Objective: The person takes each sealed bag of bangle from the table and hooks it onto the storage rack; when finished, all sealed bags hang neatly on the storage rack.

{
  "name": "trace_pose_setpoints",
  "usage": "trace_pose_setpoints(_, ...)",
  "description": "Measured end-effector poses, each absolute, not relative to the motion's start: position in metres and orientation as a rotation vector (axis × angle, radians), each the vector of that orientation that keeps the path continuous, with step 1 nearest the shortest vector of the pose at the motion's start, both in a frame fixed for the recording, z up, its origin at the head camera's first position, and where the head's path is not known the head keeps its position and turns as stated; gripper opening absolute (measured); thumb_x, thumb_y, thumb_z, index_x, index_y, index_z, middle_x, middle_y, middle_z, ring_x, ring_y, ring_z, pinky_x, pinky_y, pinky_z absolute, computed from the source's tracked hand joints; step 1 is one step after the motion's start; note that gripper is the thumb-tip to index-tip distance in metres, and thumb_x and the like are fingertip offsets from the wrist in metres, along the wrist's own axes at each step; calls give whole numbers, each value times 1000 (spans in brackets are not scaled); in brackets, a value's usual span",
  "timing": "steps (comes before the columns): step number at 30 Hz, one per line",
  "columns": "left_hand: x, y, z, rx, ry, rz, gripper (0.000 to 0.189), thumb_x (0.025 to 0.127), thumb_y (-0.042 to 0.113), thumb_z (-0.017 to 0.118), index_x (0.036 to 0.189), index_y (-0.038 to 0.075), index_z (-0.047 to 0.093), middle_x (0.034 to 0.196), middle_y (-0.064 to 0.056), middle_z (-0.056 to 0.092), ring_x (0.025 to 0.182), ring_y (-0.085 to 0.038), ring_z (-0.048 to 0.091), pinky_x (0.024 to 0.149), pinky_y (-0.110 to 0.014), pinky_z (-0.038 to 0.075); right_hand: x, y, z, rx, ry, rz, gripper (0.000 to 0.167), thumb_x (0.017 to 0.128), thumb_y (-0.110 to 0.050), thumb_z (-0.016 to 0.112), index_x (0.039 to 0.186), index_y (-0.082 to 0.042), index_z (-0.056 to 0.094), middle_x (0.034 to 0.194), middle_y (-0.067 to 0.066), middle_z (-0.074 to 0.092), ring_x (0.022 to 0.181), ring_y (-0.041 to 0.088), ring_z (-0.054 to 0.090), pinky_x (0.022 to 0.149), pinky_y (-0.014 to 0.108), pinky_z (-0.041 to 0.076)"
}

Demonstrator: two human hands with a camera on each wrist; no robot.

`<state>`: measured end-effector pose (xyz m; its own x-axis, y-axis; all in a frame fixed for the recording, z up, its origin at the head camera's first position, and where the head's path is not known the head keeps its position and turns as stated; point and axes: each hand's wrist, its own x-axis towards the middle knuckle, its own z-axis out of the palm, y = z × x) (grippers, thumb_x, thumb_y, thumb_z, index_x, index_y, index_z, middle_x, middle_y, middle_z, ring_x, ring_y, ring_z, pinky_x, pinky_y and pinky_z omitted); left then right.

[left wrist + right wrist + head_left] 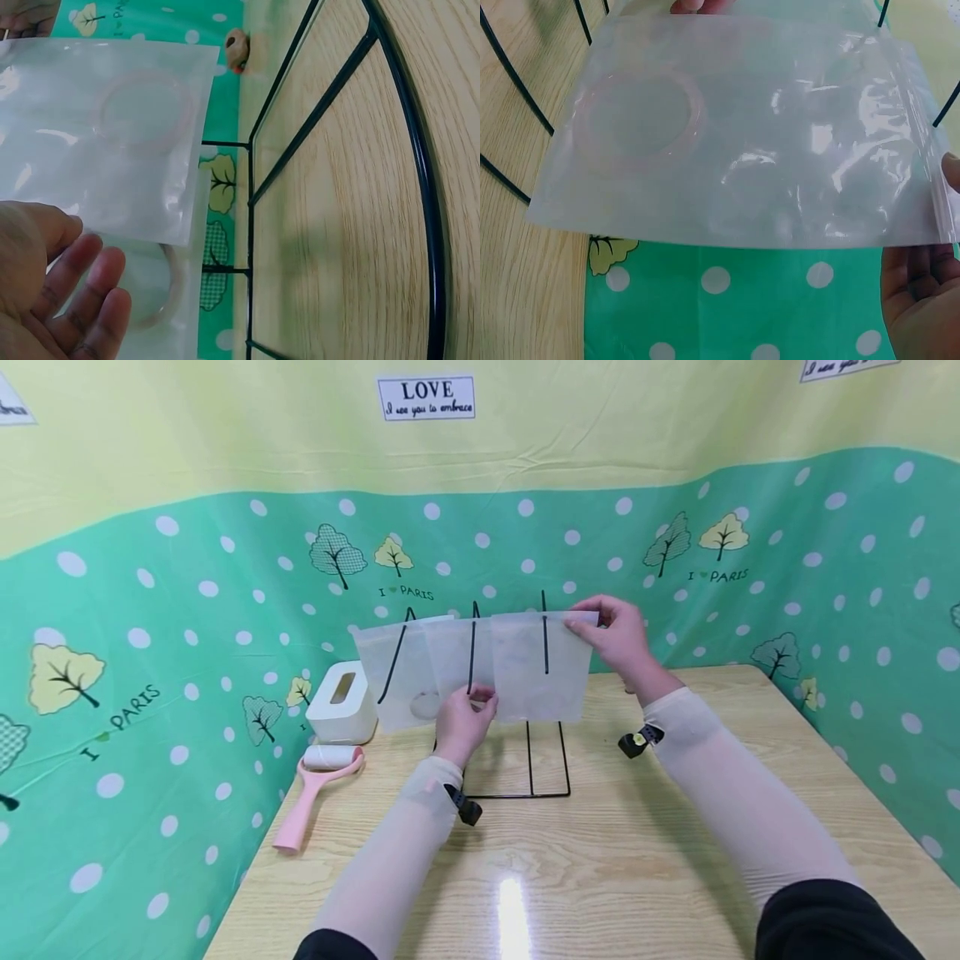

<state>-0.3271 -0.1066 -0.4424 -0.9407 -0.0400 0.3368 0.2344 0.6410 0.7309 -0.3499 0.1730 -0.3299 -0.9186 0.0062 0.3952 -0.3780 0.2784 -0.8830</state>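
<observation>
Three translucent plastic bags overlap side by side at a black wire rack in the head view. My right hand pinches the rightmost bag at its upper right corner, thumb in front. At that bag's lower left edge, the thumb and fingertips of my left hand pinch the plastic. A faint pinkish ring shows through this bag in the right wrist view. Behind it hangs the middle bag, and farthest left the left bag, where a greyish ring shows low down.
Left of the rack stands a white tissue box with a slot on top. A lint roller with a pink handle lies in front of it. A small brown object sits near the patterned cloth behind the wooden table.
</observation>
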Motion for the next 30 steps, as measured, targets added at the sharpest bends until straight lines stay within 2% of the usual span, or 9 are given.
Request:
trace_pose_setpoints(4, -323, -113, -444, -157, -2533, -1229, 11, 98, 32, 75, 108, 25, 75, 100, 13, 72, 83, -10, 66, 68, -33, 56, -347, 186, -334, 347, -2227, 1627, 37, 94, -36, 81, 121, -12, 73, 106, 8, 66, 95, 23, 60, 71, 29, 51)
trace_pose_setpoints(8, -316, -123, -444, -207, -2533, -1169, 13, 98, 28, 75, 110, 22, 75, 100, 11, 71, 82, -11, 67, 65, -33, 57, -340, 204, -340, 338, -2230, 1574, 43, 96, -35, 79, 130, -10, 69, 120, 8, 67, 105, 22, 61, 82, 29, 53)
trace_pose_setpoints(10, -312, -129, -444, -240, -2534, -1127, 14, 98, 27, 75, 110, 20, 75, 100, 10, 72, 82, -11, 67, 66, -33, 57, -332, 213, -343, 341, -2252, 1542, 47, 97, -35, 77, 134, -9, 65, 129, 10, 65, 114, 26, 61, 94, 35, 52)
trace_pose_setpoints(14, -302, -144, -444, -318, -2534, -1038, 19, 98, 26, 75, 115, 17, 75, 105, 7, 72, 89, -13, 69, 73, -36, 58, -314, 229, -353, 355, -2345, 1428, 54, 99, -40, 74, 141, -8, 60, 140, 12, 59, 131, 33, 54, 111, 52, 41)
trace_pose_setpoints(19, -289, -166, -448, -427, -2525, -907, 25, 97, 26, 77, 120, 16, 73, 113, 5, 71, 98, -17, 68, 81, -40, 57, -292, 245, -371, 369, -2491, 1204, 57, 99, -42, 73, 144, -9, 59, 144, 13, 55, 143, 40, 42, 113, 66, 32)
trace_pose_setpoints(24, -276, -190, -456, -523, -2514, -820, 30, 95, 25, 79, 122, 14, 73, 118, 0, 69, 106, -23, 67, 88, -44, 56, -275, 259, -397, 433, -2592, 1014, 56, 99, -36, 75, 146, -9, 57, 150, 15, 51, 144, 43, 39, 112, 69, 31)
trace_pose_setpoints(30, -261, -215, -466, -579, -2518, -661, 40, 92, 32, 82, 127, 15, 72, 127, -4, 68, 120, -29, 63, 100, -52, 50, -255, 274, -422, 500, -2644, 827, 65, 97, -32, 78, 149, -3, 53, 157, 24, 43, 142, 52, 36, 109, 73, 31)
